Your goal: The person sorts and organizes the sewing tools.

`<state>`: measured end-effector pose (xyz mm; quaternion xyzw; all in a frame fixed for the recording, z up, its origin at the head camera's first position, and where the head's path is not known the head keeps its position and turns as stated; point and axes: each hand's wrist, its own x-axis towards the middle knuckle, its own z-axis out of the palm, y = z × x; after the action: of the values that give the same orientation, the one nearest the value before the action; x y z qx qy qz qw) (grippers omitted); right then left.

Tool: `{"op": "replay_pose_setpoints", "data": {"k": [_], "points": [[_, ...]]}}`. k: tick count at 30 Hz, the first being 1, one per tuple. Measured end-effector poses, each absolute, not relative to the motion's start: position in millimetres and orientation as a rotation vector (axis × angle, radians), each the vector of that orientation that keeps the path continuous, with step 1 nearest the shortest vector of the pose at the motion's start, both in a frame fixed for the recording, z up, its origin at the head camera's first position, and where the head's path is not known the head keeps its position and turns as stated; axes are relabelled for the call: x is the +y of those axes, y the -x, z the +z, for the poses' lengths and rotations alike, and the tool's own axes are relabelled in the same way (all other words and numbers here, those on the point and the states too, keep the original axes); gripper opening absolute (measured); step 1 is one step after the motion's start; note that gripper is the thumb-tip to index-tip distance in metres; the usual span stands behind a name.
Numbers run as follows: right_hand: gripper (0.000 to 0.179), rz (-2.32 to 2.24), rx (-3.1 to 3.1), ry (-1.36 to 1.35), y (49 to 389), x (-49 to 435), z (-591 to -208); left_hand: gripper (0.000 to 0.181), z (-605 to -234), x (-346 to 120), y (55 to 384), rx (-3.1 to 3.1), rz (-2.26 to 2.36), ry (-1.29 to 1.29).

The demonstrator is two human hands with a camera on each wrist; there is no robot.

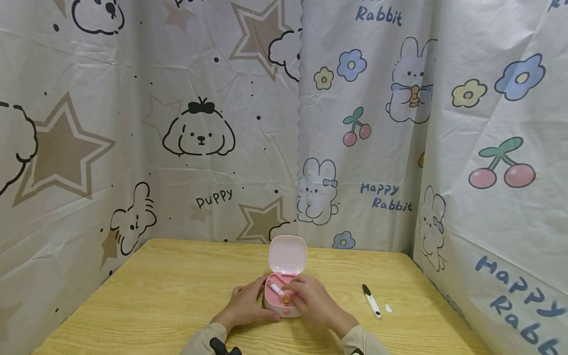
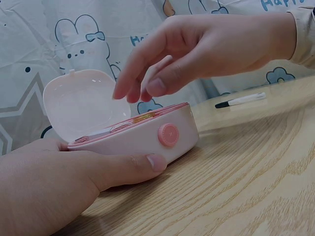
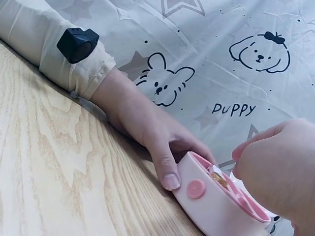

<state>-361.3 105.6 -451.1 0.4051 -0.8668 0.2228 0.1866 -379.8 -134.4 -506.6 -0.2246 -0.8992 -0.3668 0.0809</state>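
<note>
A small pink-and-white box (image 1: 273, 308) stands on the table with its lid (image 1: 287, 254) raised. My left hand (image 1: 246, 303) holds the box from the left, thumb along the front wall beside the round pink button (image 2: 169, 135). Above the open box hovers my right hand (image 2: 182, 56), fingers loosely bent and nothing between them in the left wrist view. Inside the pink interior lie a slim white stick-like item (image 1: 276, 289) and a small gold-orange piece (image 1: 286, 299). The right hand hides part of the interior in the head view.
On the wooden table (image 1: 177, 276), to the right of the box, lies a black-and-white pen-shaped tool (image 1: 372, 301). Next to it is a small white piece (image 1: 388, 308). Printed curtains (image 1: 199, 172) hang behind the table and along both sides.
</note>
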Motion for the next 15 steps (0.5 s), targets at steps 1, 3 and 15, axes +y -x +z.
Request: {"op": "replay_pose_setpoints", "data": {"k": [1,3,15], "points": [[0.025,0.630,-2.434,-1.140,362,106,-450,0.120,-507,-134,380,-2.693,-1.096,0.667],[0.025,0.631,-2.420,-1.141,363,108,-449,0.121,-507,-135,380,-2.695,-1.099,0.666],[0.025,0.681,-2.508,-1.003,367,123,-435,0.119,-505,-135,378,-2.692,-1.103,0.678]]}}
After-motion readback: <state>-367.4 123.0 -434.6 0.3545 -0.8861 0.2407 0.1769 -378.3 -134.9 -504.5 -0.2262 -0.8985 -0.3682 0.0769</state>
